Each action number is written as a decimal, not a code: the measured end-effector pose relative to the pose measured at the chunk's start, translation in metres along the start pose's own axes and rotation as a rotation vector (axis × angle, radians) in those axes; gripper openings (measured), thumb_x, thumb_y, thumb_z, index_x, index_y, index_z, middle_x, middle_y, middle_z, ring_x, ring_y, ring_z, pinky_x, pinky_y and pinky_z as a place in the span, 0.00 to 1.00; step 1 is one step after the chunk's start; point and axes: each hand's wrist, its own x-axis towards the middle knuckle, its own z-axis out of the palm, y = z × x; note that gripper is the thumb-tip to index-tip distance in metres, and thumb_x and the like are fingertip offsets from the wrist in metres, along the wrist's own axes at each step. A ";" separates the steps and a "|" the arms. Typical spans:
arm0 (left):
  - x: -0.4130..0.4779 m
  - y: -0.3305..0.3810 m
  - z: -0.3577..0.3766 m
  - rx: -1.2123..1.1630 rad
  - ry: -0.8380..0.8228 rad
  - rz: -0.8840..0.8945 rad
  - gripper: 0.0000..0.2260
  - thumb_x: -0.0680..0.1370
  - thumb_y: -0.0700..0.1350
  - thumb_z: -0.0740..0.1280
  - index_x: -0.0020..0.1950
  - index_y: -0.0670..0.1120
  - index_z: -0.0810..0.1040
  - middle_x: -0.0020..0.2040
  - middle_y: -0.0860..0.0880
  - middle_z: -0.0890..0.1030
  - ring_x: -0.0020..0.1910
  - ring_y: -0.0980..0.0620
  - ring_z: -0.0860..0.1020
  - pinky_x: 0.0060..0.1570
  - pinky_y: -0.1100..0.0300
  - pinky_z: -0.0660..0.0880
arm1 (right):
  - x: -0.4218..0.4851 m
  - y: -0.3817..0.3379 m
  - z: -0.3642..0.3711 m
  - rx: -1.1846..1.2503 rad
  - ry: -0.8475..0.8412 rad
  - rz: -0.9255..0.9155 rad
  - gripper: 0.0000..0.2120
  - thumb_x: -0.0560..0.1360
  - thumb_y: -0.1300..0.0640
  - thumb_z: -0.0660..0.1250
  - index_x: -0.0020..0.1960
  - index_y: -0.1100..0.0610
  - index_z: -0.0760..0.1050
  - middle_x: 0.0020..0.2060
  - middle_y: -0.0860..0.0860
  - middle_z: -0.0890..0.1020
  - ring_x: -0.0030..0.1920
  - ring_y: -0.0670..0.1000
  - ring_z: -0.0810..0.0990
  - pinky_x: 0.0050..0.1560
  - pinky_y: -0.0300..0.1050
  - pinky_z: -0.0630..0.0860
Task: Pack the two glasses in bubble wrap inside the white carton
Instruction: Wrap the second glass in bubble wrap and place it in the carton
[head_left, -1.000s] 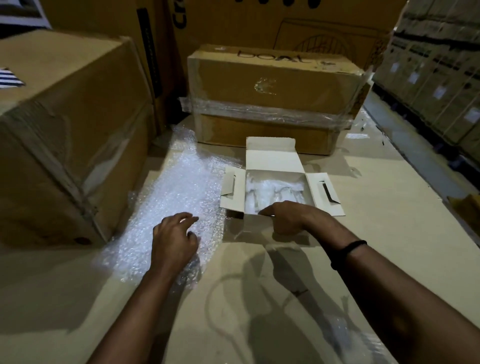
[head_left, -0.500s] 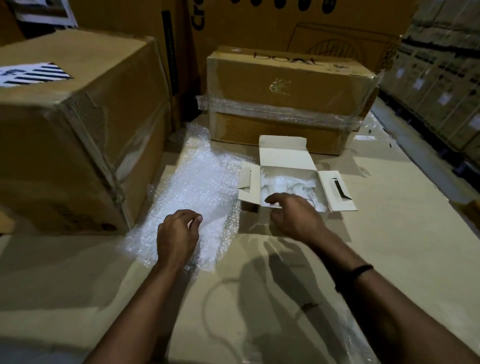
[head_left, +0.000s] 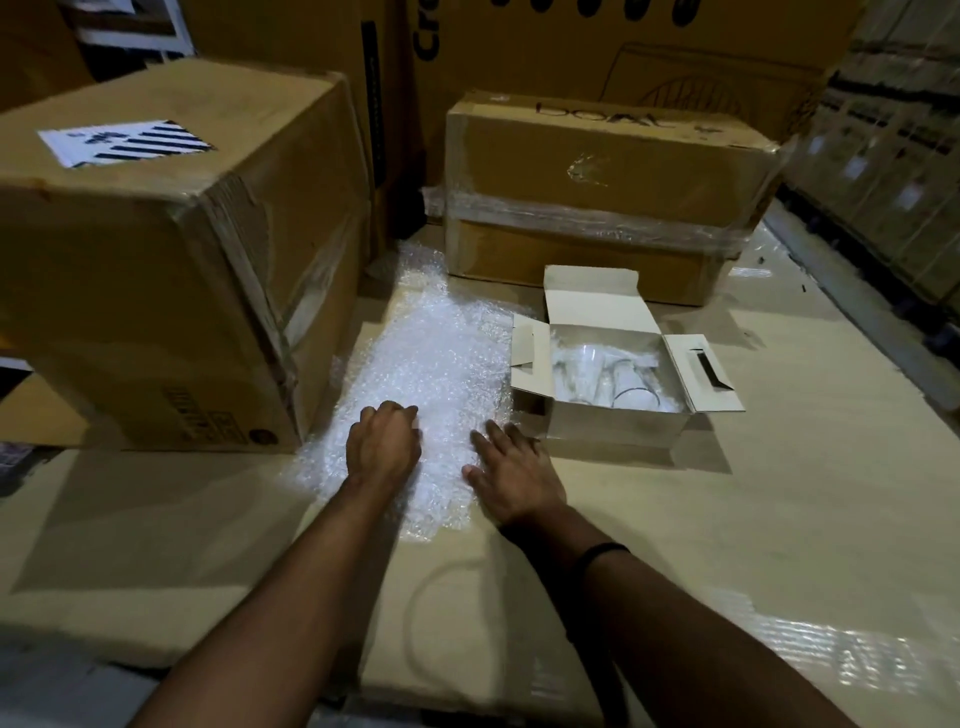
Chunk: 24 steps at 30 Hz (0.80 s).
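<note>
- My left hand (head_left: 384, 441) is curled, pinching the bubble wrap (head_left: 431, 374) at centre frame; my right hand (head_left: 511, 473) lies flat and open on it.
- Glasses (head_left: 613, 376) sit in the white carton (head_left: 613, 426), right of centre.
- I should lift the sheet evenly, avoiding tears.

Right hand (head_left: 511, 475) — out of the white carton (head_left: 613, 423), now flat on the bubble wrap (head_left: 441, 364) beside the left hand (head_left: 384, 441).
</note>
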 end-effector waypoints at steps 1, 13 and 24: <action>0.003 -0.002 -0.001 -0.020 0.003 -0.011 0.15 0.78 0.42 0.63 0.63 0.50 0.79 0.60 0.46 0.79 0.60 0.41 0.75 0.55 0.51 0.74 | 0.000 0.000 0.002 -0.013 0.008 0.004 0.28 0.80 0.39 0.48 0.77 0.48 0.55 0.78 0.49 0.55 0.77 0.54 0.52 0.73 0.56 0.51; -0.037 -0.010 -0.003 -0.375 0.404 0.344 0.08 0.73 0.52 0.66 0.39 0.51 0.83 0.40 0.56 0.83 0.42 0.51 0.75 0.43 0.55 0.65 | -0.008 0.004 -0.020 0.794 0.446 0.185 0.18 0.78 0.36 0.55 0.46 0.48 0.75 0.37 0.46 0.80 0.39 0.49 0.78 0.43 0.50 0.76; -0.065 -0.034 0.013 -0.418 0.105 0.608 0.10 0.68 0.56 0.71 0.42 0.52 0.75 0.57 0.58 0.80 0.59 0.54 0.76 0.57 0.56 0.66 | 0.018 -0.020 -0.064 1.563 0.018 0.548 0.05 0.74 0.66 0.64 0.42 0.58 0.73 0.32 0.53 0.73 0.27 0.50 0.72 0.29 0.43 0.68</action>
